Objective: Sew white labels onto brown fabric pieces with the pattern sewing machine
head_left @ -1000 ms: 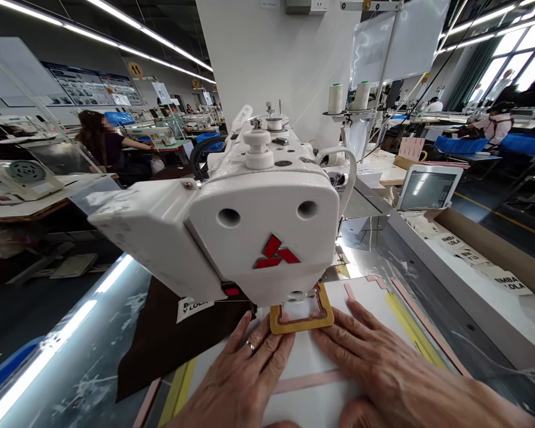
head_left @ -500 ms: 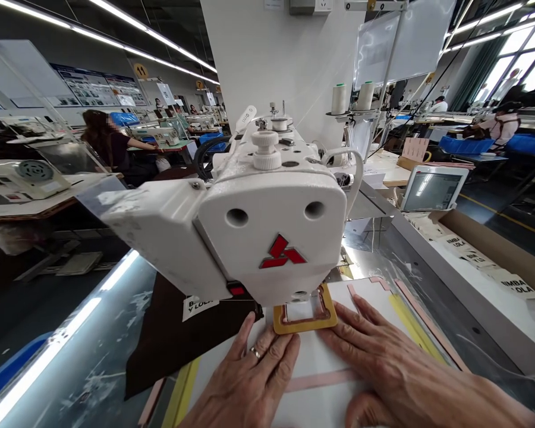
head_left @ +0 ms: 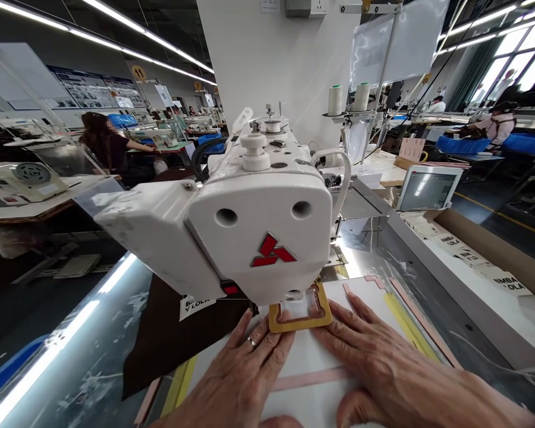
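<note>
My left hand [head_left: 245, 371] lies flat with fingers stretched on a white template sheet [head_left: 310, 356] edged with pink and yellow strips. Its fingertips reach the near edge of a yellow-rimmed clear frame [head_left: 301, 326]. My right hand [head_left: 370, 351] rests flat on the same sheet, fingers spread, tips at the right side of the frame. The white sewing machine head [head_left: 258, 220] stands directly over the frame and hides the needle. Left of my left hand is dark brown fabric [head_left: 169, 333], with a printed white label [head_left: 196, 307] on it.
Several printed labels [head_left: 472, 255] lie in a long tray [head_left: 508, 333] on the right. Behind it stands a small screen [head_left: 428, 188]. Thread cones [head_left: 336, 100] sit on a stand at the back. A blue bin [head_left: 13, 365] is at lower left. Other people sit at distant machines.
The view has shifted slightly, so the machine appears a little further left. Both hands stay flat beside the yellow-rimmed frame, with little visible movement against it.
</note>
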{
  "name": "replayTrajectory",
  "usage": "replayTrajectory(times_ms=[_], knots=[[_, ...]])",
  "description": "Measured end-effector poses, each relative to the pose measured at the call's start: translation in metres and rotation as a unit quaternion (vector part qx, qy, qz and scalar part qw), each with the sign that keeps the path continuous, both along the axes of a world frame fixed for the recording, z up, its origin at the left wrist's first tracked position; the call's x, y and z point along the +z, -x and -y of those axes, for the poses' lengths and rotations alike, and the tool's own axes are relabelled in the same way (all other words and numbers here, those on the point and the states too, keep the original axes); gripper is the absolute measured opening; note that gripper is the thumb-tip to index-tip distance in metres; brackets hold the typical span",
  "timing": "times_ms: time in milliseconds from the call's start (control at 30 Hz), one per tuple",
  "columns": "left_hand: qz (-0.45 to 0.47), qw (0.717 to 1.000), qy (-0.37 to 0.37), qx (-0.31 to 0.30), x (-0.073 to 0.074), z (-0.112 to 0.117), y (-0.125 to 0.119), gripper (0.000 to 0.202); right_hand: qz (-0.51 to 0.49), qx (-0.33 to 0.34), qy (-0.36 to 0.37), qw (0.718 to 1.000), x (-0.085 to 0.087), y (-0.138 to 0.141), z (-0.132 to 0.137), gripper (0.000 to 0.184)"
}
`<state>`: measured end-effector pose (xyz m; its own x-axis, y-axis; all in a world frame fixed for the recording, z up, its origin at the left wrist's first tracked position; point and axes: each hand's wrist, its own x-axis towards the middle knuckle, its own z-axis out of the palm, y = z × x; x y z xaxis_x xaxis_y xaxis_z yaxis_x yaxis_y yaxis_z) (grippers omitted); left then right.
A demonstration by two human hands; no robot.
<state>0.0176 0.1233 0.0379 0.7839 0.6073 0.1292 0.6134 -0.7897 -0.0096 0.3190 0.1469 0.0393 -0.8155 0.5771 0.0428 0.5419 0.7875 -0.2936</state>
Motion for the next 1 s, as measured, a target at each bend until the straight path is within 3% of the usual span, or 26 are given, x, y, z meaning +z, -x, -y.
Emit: replayTrajectory(times_ms=[267, 600, 800, 1000], knots=[[-0.014, 1.0, -0.019, 0.006, -0.008, 0.003, 0.004, 0.104, 0.02, -0.006, -0.007, 1.0, -0.006, -0.001, 0.001, 0.1], [-0.029, 0.997, -0.069, 0.018, -0.003, 0.004, 0.002, 0.101, 0.015, -0.01, 0.02, 1.0, -0.004, 0.0, 0.001, 0.098], [-0.033, 0.998, -0.061, 0.004, -0.005, 0.002, 0.002, 0.099, 0.003, -0.001, 0.01, 1.0, -0.005, 0.006, -0.003, 0.107], [-0.019, 0.997, -0.072, 0.004, -0.009, 0.002, 0.004, 0.103, -0.01, -0.011, 0.007, 1.0, -0.005, 0.013, -0.001, 0.102]])
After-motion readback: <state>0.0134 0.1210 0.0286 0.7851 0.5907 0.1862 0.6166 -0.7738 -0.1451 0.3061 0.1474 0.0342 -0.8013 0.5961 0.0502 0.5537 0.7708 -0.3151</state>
